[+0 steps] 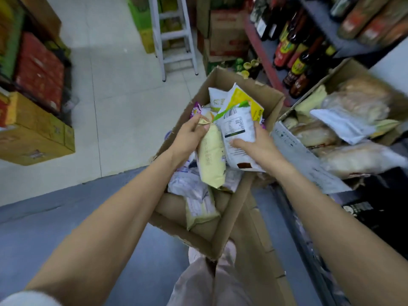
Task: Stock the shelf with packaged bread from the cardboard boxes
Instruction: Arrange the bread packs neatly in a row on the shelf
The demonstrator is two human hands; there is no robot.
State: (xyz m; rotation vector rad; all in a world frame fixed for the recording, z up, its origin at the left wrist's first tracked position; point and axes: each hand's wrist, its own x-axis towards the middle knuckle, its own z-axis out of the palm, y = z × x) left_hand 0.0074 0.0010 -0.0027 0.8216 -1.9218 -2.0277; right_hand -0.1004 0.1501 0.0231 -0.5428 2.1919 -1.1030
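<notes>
An open cardboard box (231, 208) stands on the floor below me, with several bread packets inside. My left hand (189, 138) grips the crimped top of a pale yellow packet (212, 160) and holds it above the box. My right hand (254, 144) holds a white packet with a printed label (237, 129), thumb across its face; a yellow and green packet (245, 100) stands behind it. To the right, a second cardboard box (344, 78) on the shelf holds clear-wrapped bread loaves (357, 107).
Dark sauce bottles (295, 60) line the shelf at the upper right. A metal stepladder (174, 36) stands on the pale tiled floor beyond the box. Red and yellow cartons (37, 111) are stacked at the left. Brown cartons (227, 34) sit by the ladder.
</notes>
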